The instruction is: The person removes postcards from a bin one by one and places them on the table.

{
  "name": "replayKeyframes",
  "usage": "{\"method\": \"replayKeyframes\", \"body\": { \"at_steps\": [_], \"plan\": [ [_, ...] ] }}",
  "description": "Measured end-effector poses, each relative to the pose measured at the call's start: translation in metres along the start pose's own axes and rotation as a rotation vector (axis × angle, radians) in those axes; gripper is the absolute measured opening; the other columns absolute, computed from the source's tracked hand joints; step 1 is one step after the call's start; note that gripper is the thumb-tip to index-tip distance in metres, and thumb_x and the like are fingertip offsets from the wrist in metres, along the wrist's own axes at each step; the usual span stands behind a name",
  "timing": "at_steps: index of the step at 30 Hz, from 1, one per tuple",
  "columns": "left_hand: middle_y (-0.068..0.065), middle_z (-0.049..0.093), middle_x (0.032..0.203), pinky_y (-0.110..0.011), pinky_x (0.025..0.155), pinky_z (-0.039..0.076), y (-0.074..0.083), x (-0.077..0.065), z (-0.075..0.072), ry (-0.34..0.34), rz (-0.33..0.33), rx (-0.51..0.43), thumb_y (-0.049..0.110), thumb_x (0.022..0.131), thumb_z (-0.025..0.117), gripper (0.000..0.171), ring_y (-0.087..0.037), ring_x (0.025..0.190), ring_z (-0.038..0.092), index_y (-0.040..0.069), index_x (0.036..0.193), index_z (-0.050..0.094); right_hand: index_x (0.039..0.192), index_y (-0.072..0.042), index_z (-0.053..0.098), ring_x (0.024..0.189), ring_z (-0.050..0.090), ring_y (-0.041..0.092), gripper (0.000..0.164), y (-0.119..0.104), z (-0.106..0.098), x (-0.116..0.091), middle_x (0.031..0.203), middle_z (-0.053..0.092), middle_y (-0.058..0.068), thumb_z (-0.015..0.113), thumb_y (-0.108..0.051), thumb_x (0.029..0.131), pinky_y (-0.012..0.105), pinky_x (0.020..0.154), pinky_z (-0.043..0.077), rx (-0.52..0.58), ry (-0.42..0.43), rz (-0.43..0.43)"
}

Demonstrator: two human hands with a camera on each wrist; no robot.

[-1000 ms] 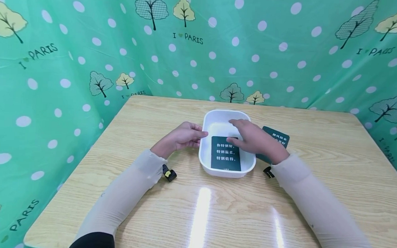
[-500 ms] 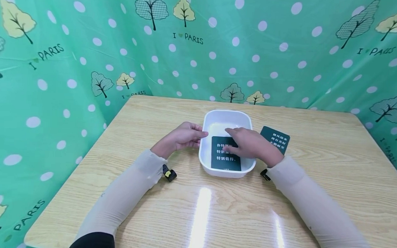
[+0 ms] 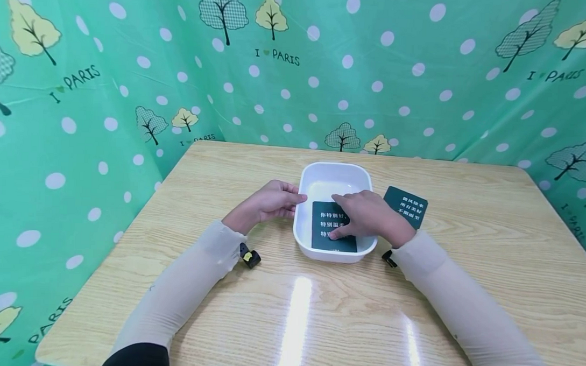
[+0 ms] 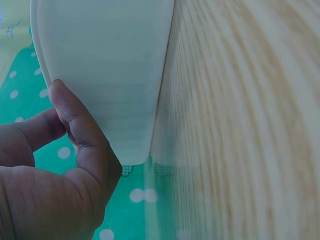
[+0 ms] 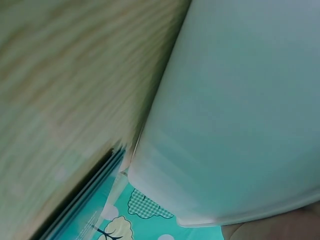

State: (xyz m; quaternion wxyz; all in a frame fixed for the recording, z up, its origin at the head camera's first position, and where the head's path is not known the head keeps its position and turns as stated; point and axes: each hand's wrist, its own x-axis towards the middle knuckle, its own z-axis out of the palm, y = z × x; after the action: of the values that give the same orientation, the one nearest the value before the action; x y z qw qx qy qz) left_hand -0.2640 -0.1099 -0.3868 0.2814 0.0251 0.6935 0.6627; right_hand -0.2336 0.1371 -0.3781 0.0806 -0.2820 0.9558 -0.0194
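Note:
A white plastic basin [image 3: 324, 185] stands at the middle of the wooden table. My left hand [image 3: 273, 197] pinches its left rim, and in the left wrist view the thumb and fingers grip the basin's edge. Inside, at the near end, lies a dark green card [image 3: 320, 243] with white lettering. My right hand [image 3: 369, 212] reaches over the right rim with thumb and fingers spread across this card, the thumb lying over its lettering. The right-hand part of the card is hidden under the hand. From the right wrist, mostly the basin's outer wall [image 5: 230, 110] shows.
Right of the basin lies a stack of dark green cards [image 3: 410, 206], partly covered by my right wrist; its layered edges [image 5: 82, 195] show in the right wrist view. A green patterned curtain [image 3: 320, 98] hangs behind the table [image 3: 230, 310].
My right hand has come down and nearer over the card in the basin, its thumb sliding toward the card's near edge and spreading from the fingers. The left hand keeps its place on the rim.

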Motion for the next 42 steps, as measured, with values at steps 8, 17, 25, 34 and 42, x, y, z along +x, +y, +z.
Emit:
{"method": "replayKeyframes", "body": {
  "at_steps": [8,17,25,34,42],
  "plan": [
    [-0.017,0.062,0.091,-0.027,0.061,0.056,0.000,0.001,0.000,-0.001,0.006,-0.002,0.009,0.095,0.065,0.017,-0.019,0.070,0.061,-0.002,0.105,0.056,0.145,-0.009,0.045,0.114,0.052,0.032,0.101,0.001,0.001,0.001,0.131,0.056,0.015,0.067,-0.075,0.071,0.050,0.099,0.041,-0.027,0.009,0.007],
    [-0.012,0.064,0.085,-0.027,0.061,0.056,-0.002,0.001,-0.001,-0.006,0.009,0.002,0.009,0.095,0.065,0.016,-0.016,0.067,0.061,-0.002,0.103,0.056,0.142,-0.007,0.047,0.096,0.047,0.024,0.103,0.000,0.001,0.000,0.118,0.052,0.011,0.067,-0.077,0.068,0.038,0.081,0.046,-0.046,0.052,-0.021],
    [-0.010,0.063,0.082,-0.027,0.061,0.056,0.000,0.000,0.000,-0.003,0.009,0.007,0.009,0.094,0.065,0.018,-0.016,0.066,0.061,-0.002,0.105,0.056,0.138,-0.004,0.047,0.095,0.045,0.023,0.106,0.000,0.001,0.001,0.110,0.050,0.008,0.070,-0.077,0.064,0.037,0.080,0.047,-0.010,0.091,-0.023],
    [-0.010,0.064,0.083,-0.029,0.064,0.056,-0.001,0.001,-0.001,0.004,0.010,0.026,0.011,0.094,0.066,0.020,-0.015,0.066,0.061,-0.003,0.106,0.057,0.136,-0.005,0.040,0.095,0.052,0.021,0.100,0.000,-0.003,0.001,0.110,0.054,0.008,0.077,-0.065,0.066,0.039,0.085,0.050,0.138,0.088,0.022],
    [-0.008,0.062,0.081,-0.028,0.064,0.056,-0.002,0.001,-0.001,0.000,0.007,0.021,0.010,0.094,0.066,0.017,-0.014,0.065,0.059,0.000,0.102,0.056,0.134,-0.004,0.038,0.097,0.053,0.022,0.075,-0.001,-0.010,-0.002,0.111,0.052,0.011,0.079,-0.039,0.081,0.040,0.086,0.052,0.259,0.127,-0.019]
  ]
}}
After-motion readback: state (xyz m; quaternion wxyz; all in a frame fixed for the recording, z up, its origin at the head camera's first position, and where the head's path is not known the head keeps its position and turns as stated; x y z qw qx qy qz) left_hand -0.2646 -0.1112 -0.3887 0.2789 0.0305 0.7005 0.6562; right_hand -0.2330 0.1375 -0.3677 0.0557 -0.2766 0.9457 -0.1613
